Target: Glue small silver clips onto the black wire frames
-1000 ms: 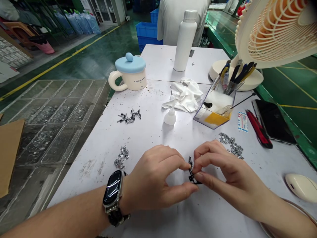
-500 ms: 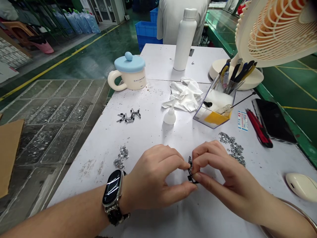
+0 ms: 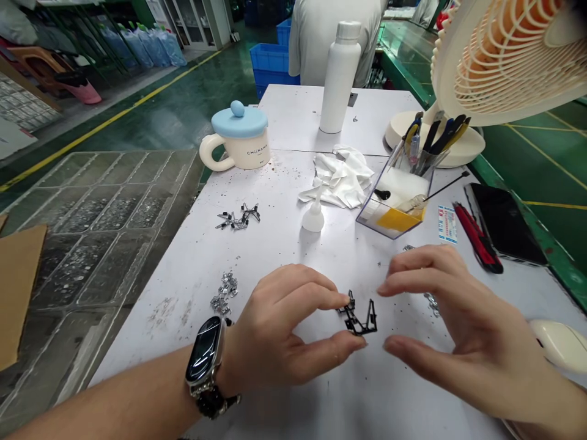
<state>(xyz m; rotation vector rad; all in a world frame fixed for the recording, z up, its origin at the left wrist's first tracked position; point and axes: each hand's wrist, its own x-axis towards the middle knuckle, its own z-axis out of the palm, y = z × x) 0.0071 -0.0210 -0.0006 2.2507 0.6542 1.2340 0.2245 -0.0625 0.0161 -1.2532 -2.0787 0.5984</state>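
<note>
Between the thumb and index finger of my left hand (image 3: 284,330) is a small black angular frame part (image 3: 360,318), held just over the white tabletop. My right hand (image 3: 458,324) is apart from it to the right, thumb and fingers spread with nothing between them. Under and behind the right hand lies a partly hidden pile of small silvery metal pieces (image 3: 431,304). Another little pile of metal pieces (image 3: 224,293) lies left of my left hand. Farther back on the left sits a cluster of similar black parts (image 3: 238,217).
Behind my hands stand a white squeeze bottle (image 3: 313,217), a crumpled white cloth (image 3: 342,177) and a clear organizer (image 3: 389,208) with tools. A lidded mug (image 3: 241,137), white bottle (image 3: 339,79) and fan (image 3: 504,67) are farther back. At right are a red cutter (image 3: 477,238), phone (image 3: 504,223) and mouse (image 3: 559,345).
My right hand has let go of the black frame part and moved right, its fingers opening. The left hand keeps its hold, and more of the part now shows.
</note>
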